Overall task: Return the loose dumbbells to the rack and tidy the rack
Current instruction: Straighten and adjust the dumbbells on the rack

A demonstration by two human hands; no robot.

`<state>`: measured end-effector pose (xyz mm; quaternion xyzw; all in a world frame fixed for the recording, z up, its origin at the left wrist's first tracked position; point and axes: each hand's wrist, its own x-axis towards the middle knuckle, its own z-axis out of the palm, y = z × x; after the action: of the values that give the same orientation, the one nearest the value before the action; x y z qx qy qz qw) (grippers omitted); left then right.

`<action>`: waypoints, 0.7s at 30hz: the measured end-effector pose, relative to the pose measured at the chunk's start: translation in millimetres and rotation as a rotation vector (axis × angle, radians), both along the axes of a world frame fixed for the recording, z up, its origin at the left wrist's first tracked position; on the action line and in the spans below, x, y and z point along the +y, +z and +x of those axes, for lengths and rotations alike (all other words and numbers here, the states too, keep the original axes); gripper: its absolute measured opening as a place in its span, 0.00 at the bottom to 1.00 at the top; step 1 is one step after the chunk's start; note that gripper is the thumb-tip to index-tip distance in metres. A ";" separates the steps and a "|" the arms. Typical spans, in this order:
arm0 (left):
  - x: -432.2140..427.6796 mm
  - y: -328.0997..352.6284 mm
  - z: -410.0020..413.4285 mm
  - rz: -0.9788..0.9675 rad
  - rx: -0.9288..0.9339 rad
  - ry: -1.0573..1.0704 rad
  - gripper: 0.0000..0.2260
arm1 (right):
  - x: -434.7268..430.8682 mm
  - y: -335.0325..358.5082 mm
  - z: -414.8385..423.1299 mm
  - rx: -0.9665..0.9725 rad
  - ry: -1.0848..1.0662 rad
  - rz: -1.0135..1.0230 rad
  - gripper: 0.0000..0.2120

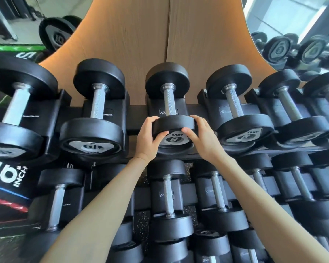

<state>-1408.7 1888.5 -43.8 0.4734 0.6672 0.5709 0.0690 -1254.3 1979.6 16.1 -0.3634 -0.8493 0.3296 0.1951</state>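
Both hands, left hand [150, 136] and right hand [200, 138], are curling round the near head of the dumbbell [172, 125], which is sitting on the top tier of the rack [138, 118]. I'm risking pinched fingers underneath, or it rolling out toward me, if I'm tugging unevenly.

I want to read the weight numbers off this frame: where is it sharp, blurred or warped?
Head view: sharp at the centre, where the left hand and right hand grip the black round-ended dumbbell marked 8; the left and right edges are smeared by blur; the wide-angle lens bows the tan wooden wall panel.
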 end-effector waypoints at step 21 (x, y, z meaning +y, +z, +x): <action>-210.1 24.2 26.0 -0.554 0.821 0.090 0.27 | -171.8 -20.6 64.6 -0.299 -0.064 0.519 0.34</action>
<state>-1382.7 1678.5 -19.6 0.5937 0.7858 0.1409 -0.1011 -1189.6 1807.8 -4.5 -0.3725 -0.9126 0.0381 0.1645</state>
